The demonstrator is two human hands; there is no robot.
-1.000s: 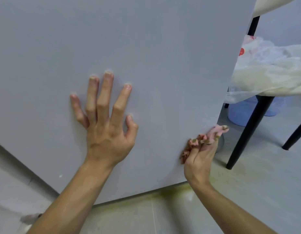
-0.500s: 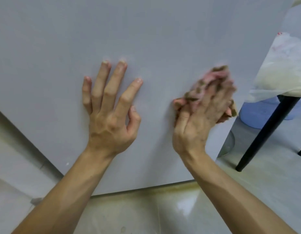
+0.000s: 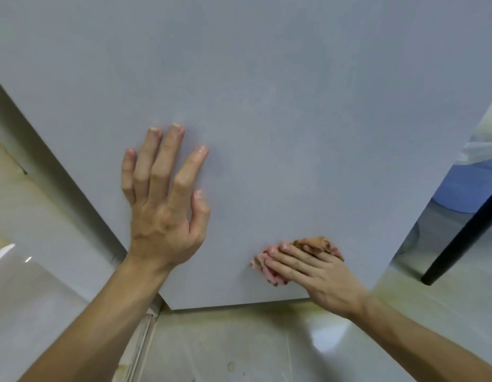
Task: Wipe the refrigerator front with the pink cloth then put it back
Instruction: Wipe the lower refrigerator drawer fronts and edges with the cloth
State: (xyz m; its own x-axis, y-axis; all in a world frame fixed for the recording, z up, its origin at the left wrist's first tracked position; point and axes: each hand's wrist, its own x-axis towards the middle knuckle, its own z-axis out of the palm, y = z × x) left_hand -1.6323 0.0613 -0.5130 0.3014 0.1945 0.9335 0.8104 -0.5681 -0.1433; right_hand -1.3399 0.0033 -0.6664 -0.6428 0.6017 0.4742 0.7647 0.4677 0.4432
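The grey refrigerator front (image 3: 267, 106) fills most of the view, its bottom edge just above the floor. My left hand (image 3: 165, 205) lies flat on the door with the fingers spread, holding nothing. My right hand (image 3: 319, 271) presses the crumpled pink cloth (image 3: 269, 274) against the door near its lower right corner. The cloth shows pink with brown patches and bulges out to the left of and above my fingers.
A pale tiled floor (image 3: 239, 348) runs under the door. At right stand a black leg (image 3: 460, 244) and a blue container (image 3: 465, 188) behind it. A grey wall or side panel (image 3: 46, 166) drops away at left.
My right hand with the cloth rose from the door's lower right edge to mid-height, then came back down and a little left, low on the door. My left hand stayed pressed flat.
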